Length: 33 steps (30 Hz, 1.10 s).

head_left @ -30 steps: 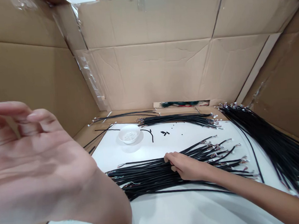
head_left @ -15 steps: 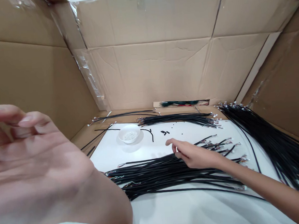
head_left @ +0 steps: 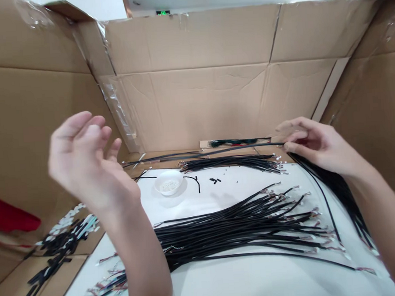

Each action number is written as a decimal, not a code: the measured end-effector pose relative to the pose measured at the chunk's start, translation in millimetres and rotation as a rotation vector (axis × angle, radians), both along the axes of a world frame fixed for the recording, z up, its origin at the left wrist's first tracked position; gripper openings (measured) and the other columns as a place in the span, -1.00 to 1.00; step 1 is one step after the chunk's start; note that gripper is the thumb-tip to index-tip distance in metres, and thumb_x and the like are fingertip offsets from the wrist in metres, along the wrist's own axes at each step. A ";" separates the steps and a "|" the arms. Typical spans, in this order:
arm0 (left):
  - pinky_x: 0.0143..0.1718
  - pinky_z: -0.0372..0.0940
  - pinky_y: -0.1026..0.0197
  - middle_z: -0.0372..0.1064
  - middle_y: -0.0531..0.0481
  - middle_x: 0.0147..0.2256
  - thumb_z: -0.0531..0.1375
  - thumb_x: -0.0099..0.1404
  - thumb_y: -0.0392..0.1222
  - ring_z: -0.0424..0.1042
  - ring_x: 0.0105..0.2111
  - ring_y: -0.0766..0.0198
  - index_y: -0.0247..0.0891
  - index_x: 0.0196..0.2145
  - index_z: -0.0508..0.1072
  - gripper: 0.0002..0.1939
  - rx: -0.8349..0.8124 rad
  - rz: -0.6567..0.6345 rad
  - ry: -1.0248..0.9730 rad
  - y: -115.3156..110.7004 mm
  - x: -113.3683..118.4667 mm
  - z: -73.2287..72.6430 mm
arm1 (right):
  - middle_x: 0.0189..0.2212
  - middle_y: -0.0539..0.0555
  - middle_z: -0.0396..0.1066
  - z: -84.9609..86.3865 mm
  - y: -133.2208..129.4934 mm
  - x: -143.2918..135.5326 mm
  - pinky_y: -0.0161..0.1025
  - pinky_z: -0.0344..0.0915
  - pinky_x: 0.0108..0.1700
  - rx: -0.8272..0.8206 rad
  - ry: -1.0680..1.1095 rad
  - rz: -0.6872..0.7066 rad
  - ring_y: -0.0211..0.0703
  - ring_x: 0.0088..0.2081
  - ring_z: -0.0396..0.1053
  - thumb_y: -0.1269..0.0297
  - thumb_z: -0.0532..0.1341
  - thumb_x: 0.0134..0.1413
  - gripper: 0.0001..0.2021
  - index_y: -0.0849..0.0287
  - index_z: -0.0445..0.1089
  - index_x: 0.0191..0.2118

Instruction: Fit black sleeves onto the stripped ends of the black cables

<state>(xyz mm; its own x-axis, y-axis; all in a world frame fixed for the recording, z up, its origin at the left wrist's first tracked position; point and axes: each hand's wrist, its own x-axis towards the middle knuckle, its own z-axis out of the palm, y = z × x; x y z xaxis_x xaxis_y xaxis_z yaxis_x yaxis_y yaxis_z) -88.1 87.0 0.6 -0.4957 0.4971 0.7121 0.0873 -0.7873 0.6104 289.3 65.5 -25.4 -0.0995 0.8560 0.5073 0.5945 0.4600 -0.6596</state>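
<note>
My right hand (head_left: 319,146) is at the back right, its thumb and fingers closed on the end of a thin black cable (head_left: 248,147). That cable stretches left along the back, above a bundle of black cables (head_left: 232,162). My left hand (head_left: 86,153) is raised at the left, slightly blurred, with loosely curled fingers, some of them apart. I see nothing in it. Beneath it and to the right, a large bundle of black cables (head_left: 237,231) with bare coloured wire ends lies across the white work surface (head_left: 247,280).
A white bowl (head_left: 169,183) with small white pieces stands left of short black tube pieces (head_left: 215,180). A thick black cable bundle (head_left: 343,196) lies at the right. Black and white strips (head_left: 66,234) lie at the left. Cardboard walls (head_left: 194,103) enclose the surface.
My right hand has moved from above the large bundle to the back right and now holds a cable. My left hand has drawn away from the camera. The view has tilted slightly up.
</note>
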 end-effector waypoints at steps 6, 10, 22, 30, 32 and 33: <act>0.02 0.35 0.00 0.48 -0.07 -0.12 0.47 -0.01 0.02 0.46 -0.05 0.08 -0.15 -0.12 0.48 -0.48 -0.107 -0.153 0.028 -4.8 20.3 6.2 | -0.43 0.00 0.45 -12.0 11.9 33.9 -0.21 0.31 -0.36 -0.050 0.199 0.036 -0.15 -0.41 0.38 0.13 0.29 0.07 -0.63 -0.02 0.32 0.01; -0.35 0.48 0.13 0.56 -0.06 -0.33 0.44 0.05 0.03 0.56 -0.31 0.14 -0.15 -0.18 0.59 -0.62 -0.123 -0.381 0.204 -14.0 35.0 4.9 | -0.42 -0.04 0.43 -28.1 21.6 45.0 -0.25 0.33 -0.38 -0.140 0.237 0.114 -0.21 -0.42 0.38 0.16 0.32 0.11 -0.58 0.03 0.31 0.08; -0.42 0.52 0.43 0.58 0.13 -0.49 0.39 0.14 -0.36 0.58 -0.50 0.38 -0.10 -0.42 0.64 -0.86 -0.005 -0.430 0.269 -19.6 69.2 -3.2 | -0.28 0.02 0.44 -52.2 38.9 44.4 -0.25 0.44 -0.34 -0.316 0.199 0.357 -0.28 -0.39 0.41 0.18 0.22 0.29 -0.73 0.23 0.37 0.00; -0.40 0.52 0.48 0.59 0.15 -0.48 0.37 0.19 -0.35 0.59 -0.51 0.41 -0.19 -0.40 0.61 -0.91 -0.085 -0.555 0.248 -43.7 91.7 -7.1 | -0.24 0.04 0.49 -24.4 6.1 -54.3 -0.17 0.44 -0.13 -0.175 0.273 0.522 -0.21 -0.22 0.46 0.20 0.34 0.16 -0.76 0.22 0.47 -0.12; -0.41 0.50 0.51 0.59 0.15 -0.48 0.36 0.20 -0.37 0.58 -0.51 0.42 -0.20 -0.40 0.59 -0.91 -0.111 -0.611 0.262 -47.8 96.5 -8.1 | -0.22 0.01 0.50 -15.4 -10.8 -81.4 -0.26 0.42 -0.13 -0.102 0.360 0.549 -0.29 -0.25 0.45 0.16 0.31 0.20 -0.79 0.14 0.47 -0.11; -0.42 0.48 0.53 0.59 0.15 -0.48 0.35 0.19 -0.38 0.58 -0.52 0.43 -0.20 -0.40 0.59 -0.90 -0.116 -0.633 0.278 -49.5 98.4 -8.4 | -0.22 -0.01 0.51 -11.5 -18.9 -92.5 -0.31 0.42 -0.16 -0.067 0.400 0.562 -0.32 -0.25 0.45 0.17 0.29 0.21 -0.82 0.10 0.48 -0.12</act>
